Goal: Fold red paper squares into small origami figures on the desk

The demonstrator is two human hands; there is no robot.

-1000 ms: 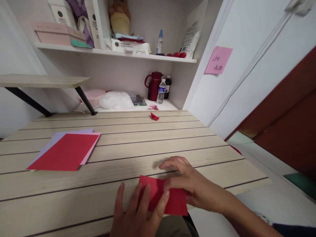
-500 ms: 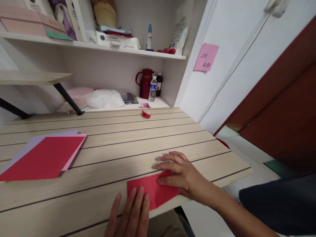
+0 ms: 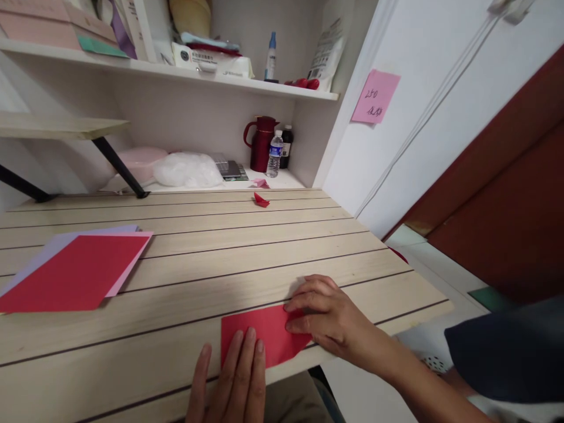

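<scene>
From the head view: your left hand (image 3: 233, 382) lies flat, grip wide, pinning the red paper (image 3: 259, 338) at the bench's (image 3: 198, 264) near edge. Your right hand (image 3: 328, 314) presses its right side, fingers curled. Keep edges aligned; crease firmly outward.

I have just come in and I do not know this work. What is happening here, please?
A person presses a folded red paper flat near the front edge of a wooden table. The left hand lies on its near part, the right hand on its right end. More coloured sheets lie at the left.
</scene>
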